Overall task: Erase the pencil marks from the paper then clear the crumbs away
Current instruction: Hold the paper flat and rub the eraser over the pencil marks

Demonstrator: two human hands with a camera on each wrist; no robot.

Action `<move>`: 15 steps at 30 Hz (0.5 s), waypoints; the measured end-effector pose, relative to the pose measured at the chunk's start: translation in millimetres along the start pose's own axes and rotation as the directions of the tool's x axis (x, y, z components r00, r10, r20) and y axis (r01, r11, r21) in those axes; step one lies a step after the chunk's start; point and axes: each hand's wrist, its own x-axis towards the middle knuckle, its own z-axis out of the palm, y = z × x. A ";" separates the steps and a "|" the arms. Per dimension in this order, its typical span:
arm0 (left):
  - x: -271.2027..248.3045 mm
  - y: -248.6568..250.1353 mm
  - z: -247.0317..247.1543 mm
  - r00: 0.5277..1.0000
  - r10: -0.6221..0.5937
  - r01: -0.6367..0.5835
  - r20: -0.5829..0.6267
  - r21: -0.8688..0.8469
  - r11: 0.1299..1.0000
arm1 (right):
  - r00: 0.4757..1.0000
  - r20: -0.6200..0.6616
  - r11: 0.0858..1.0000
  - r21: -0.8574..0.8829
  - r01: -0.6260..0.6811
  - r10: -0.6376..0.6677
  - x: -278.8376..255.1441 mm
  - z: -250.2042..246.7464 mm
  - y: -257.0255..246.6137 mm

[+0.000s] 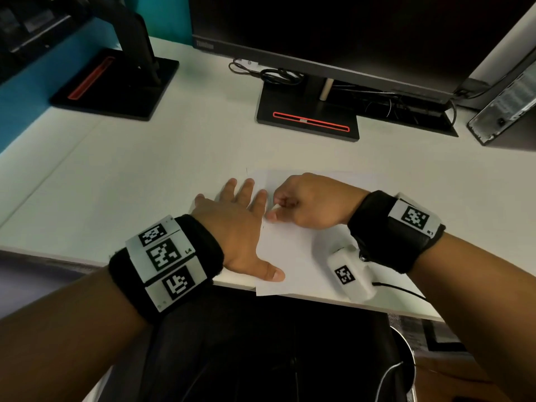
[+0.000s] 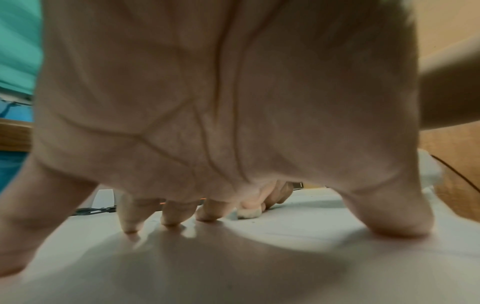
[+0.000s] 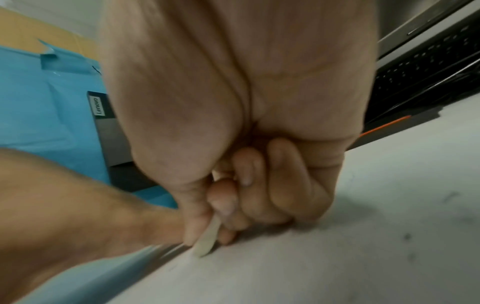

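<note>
Pressing down on the paper [image 1: 293,256], the left hand [image 1: 240,227] lies flat with its fingers spread wide and straight, and its thumb sits on the sheet close to the near edge of the tabletop [image 1: 145,158]. It holds nothing. In the left wrist view the fingertips [image 2: 131,225] and the thumb touch the white sheet. The paper lies at the near edge of the tabletop, a bit right of the middle, and one corner of it hangs just over that edge. The right hand [image 1: 310,204] is just beside the left hand, on the far part of the sheet. Its fingers are curled, and the thumb and the first fingers pinch a small pale eraser [image 3: 206,242]. The tip of the eraser touches the paper. In the left wrist view the eraser [image 2: 248,213] shows as a small white lump under the right hand's fingers. Small dark specks [image 3: 407,236] lie on the sheet to the right of that hand; I cannot tell if they are crumbs or pencil marks. A black monitor [image 1: 333,30] stands on its stand [image 1: 307,117] at the far edge of the tabletop. A second black stand [image 1: 116,82] sits toward the far left corner. A grey computer box [image 1: 504,111] leans at the far right corner.
</note>
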 end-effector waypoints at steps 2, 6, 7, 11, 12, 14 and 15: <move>-0.9 -0.1 -0.8 1.000 0.001 -0.001 0.000 0.008 1.000 | 0.999 -0.019 0.999 -0.039 -0.036 0.035 2.7 -6.4 9.6; -0.9 -0.4 -1.4 1.000 0.001 -0.001 -0.003 0.008 1.000 | 0.975 -0.136 0.979 -0.085 -0.186 0.174 8.1 -22.1 33.9; -0.9 -0.5 -1.1 1.000 0.000 0.000 -0.003 0.008 1.000 | 0.972 -0.155 0.976 -0.098 -0.195 0.179 9.2 -23.6 35.3; -0.5 -0.6 0.2 1.000 0.003 -0.003 -0.009 0.005 1.000 | 0.995 -0.092 0.996 -0.074 -0.054 0.047 5.2 -14.4 16.5; -0.5 -0.6 0.5 1.000 0.003 -0.003 -0.008 0.003 1.000 | 0.998 -0.061 0.999 -0.049 -0.015 0.012 3.2 -9.3 9.7; -0.7 0.2 -0.2 1.000 0.001 -0.001 -0.002 0.004 1.000 | 0.999 -0.034 0.999 -0.036 0.006 -0.007 1.6 -2.6 4.4; -0.8 0.5 -0.6 1.000 0.000 0.000 0.002 0.007 1.000 | 0.999 -0.043 0.999 -0.049 -0.009 0.007 2.2 -3.1 6.9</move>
